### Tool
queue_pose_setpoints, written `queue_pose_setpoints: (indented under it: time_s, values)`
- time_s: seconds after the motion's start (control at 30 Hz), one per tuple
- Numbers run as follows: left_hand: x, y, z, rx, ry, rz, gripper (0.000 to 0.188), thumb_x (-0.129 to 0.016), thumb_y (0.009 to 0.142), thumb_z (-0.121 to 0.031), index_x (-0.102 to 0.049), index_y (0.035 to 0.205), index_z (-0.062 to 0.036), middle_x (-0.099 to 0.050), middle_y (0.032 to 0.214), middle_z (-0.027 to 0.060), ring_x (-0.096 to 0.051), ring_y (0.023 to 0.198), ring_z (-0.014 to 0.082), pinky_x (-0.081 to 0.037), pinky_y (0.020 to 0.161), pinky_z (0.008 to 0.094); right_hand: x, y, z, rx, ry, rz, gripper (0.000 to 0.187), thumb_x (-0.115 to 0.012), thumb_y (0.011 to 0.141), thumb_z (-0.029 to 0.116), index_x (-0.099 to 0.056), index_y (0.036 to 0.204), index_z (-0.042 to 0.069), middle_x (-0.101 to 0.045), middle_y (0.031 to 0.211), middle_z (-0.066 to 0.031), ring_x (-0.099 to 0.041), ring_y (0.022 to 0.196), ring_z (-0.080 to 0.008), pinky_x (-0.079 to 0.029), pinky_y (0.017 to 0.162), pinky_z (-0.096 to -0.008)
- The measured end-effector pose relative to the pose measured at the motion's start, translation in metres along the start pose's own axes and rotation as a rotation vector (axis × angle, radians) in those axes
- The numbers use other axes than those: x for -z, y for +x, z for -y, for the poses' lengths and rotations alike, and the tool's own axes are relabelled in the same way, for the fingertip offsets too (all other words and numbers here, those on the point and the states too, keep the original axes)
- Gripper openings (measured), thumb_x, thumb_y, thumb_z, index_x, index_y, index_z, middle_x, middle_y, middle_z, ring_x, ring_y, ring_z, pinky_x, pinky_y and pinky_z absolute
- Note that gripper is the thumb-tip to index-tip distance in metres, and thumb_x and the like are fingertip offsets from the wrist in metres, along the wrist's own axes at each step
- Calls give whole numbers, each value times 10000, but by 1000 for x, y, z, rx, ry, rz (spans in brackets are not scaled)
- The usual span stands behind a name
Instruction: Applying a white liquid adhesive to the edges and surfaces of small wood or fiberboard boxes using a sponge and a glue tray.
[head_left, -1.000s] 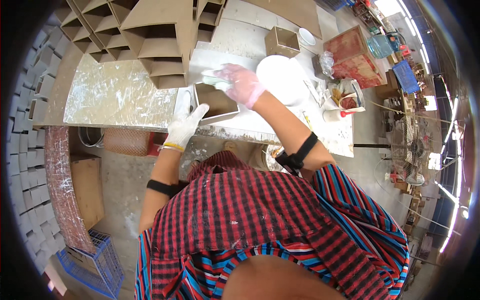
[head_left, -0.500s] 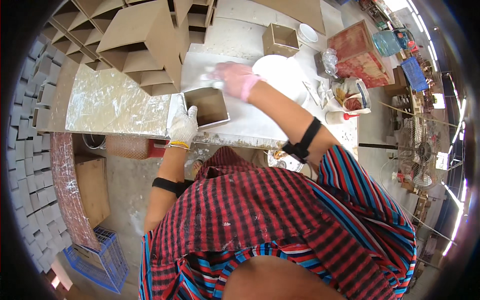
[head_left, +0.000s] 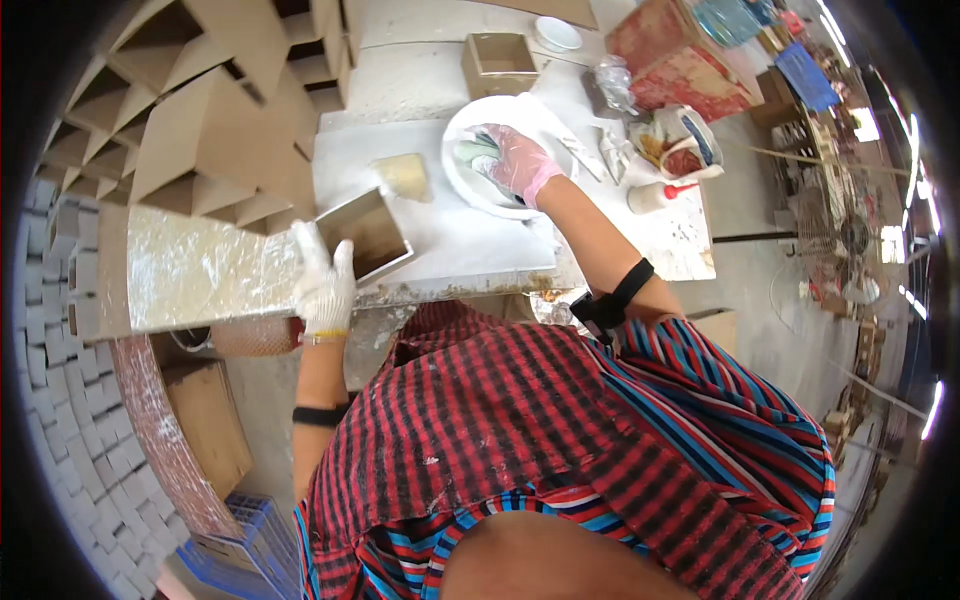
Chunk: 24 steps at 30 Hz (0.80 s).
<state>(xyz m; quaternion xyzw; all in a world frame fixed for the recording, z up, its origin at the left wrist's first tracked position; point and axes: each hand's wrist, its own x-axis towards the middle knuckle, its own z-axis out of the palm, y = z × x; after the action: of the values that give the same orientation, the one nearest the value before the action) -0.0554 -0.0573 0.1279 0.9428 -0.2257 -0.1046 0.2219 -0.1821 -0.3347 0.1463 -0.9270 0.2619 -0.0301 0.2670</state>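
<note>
My left hand (head_left: 325,285), in a white knit glove, grips the near left corner of a small open-topped cardboard box (head_left: 368,238). Its thumb lies over the box's rim. The box is tilted at the table's front edge. My right hand (head_left: 522,165), in a pink glove, reaches into a round white basin (head_left: 458,188). Its fingers are closed around a soft pale green wad (head_left: 474,150); whether this is cloth or sponge cannot be made out. Between box and basin, a yellowish block (head_left: 402,177) lies on white sheeting.
Stacked cardboard boxes (head_left: 205,145) rise at the left. Behind the basin stand another open box (head_left: 500,65) and a white tub (head_left: 557,35). To the right are a white bottle with a red cap (head_left: 655,197), a bag (head_left: 690,140) and a red-stained crate (head_left: 680,65).
My right hand has moved from above the box into the basin. The box has tilted and turned under my left hand. The yellowish block has come into sight. The whole view has shifted.
</note>
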Motion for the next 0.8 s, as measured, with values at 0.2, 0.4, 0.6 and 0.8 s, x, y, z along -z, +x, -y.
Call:
queue_pose_setpoints:
  time_s: [0.2, 0.4, 0.6, 0.8]
  values:
    - [11, -16, -2, -681, 26, -280, 547, -537, 846, -181, -340, 1346, -82, -522, 1179, 219, -573, 953, 367, -461, 822, 410, 12, -13, -15, -151, -39, -13, 468, -603, 784, 170, -469, 1224, 82, -561, 1142, -144, -546, 1037, -296, -413, 906, -349]
    - [-19, 16, -26, -556, 152, 198, 232, -462, 818, -136, -572, 986, -21, -608, 866, 174, -584, 817, 366, -475, 709, 424, -7, -8, -40, -178, -226, 99, 448, -572, 778, 137, -492, 1216, 85, -558, 1157, -126, -542, 1048, -298, -425, 888, -354]
    - [-39, 46, -32, -171, 259, 578, 319, -458, 794, -271, -634, 997, -99, -574, 1085, 189, -534, 1027, 360, -425, 888, 429, -11, -5, -49, -166, -246, 184, 436, -568, 786, 171, -508, 1212, 103, -563, 1159, -117, -543, 1045, -299, -428, 883, -350]
    - [-39, 55, -10, -313, 149, 631, 350, -431, 842, -337, -606, 1072, -140, -549, 1166, 144, -525, 1053, 344, -419, 889, 406, -5, -5, -90, -143, 129, 27, 463, -594, 779, 217, -509, 1217, 93, -580, 1126, -138, -563, 1008, -271, -426, 875, -326]
